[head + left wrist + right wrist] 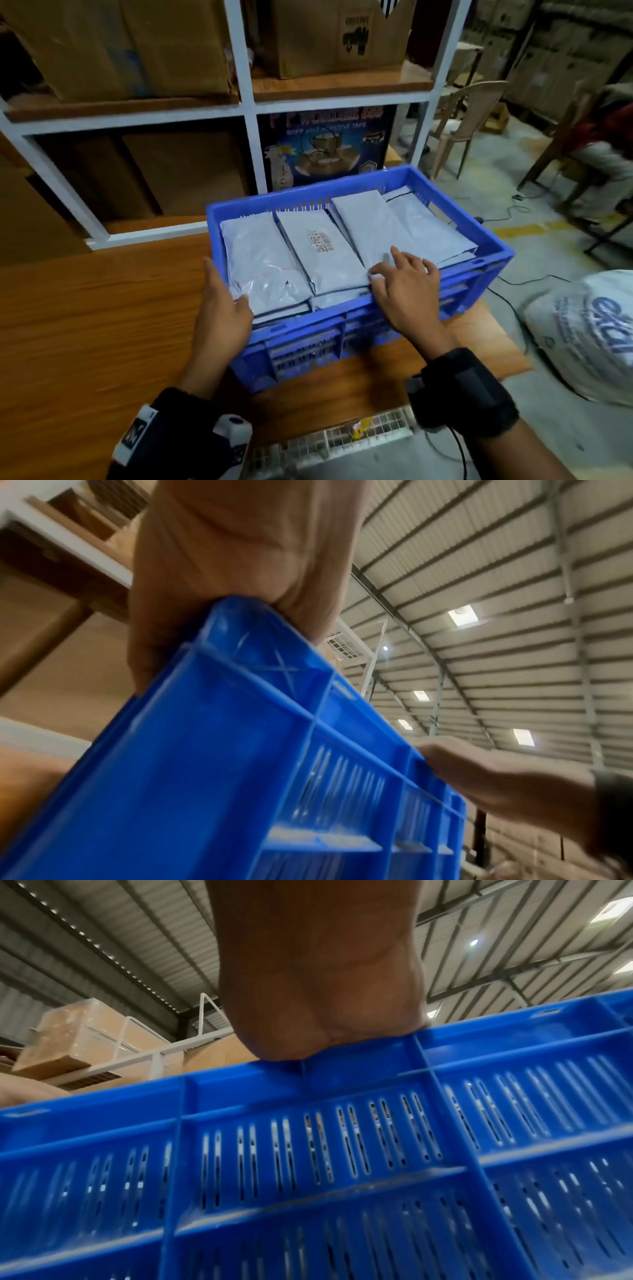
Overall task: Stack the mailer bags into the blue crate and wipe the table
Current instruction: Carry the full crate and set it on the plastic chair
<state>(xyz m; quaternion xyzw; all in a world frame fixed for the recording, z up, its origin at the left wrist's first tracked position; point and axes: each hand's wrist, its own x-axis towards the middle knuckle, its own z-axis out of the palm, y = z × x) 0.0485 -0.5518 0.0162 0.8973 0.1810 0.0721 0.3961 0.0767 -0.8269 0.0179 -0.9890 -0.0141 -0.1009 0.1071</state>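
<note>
The blue crate [493,251] stands on the wooden table [85,308], filled nearly to the rim with grey-white mailer bags lying flat. One bag [260,263] lies at the left, one with a barcode label [318,251] in the middle, another [376,229] to the right. My left hand [222,308] clasps the crate's near left corner, thumb over the rim on a bag, fingers along the outer wall. My right hand [404,291] lies flat on the bags with fingers spread. The wrist views show the crate wall [240,750] [308,1150] under the left palm [240,561] and the right palm [318,974].
A white shelf rack [246,109] with cardboard boxes and a tape carton [325,147] stands behind the table. On the floor to the right lie a white printed sack [582,335] and cables. A plastic chair [469,116] and a seated person [599,147] are farther right.
</note>
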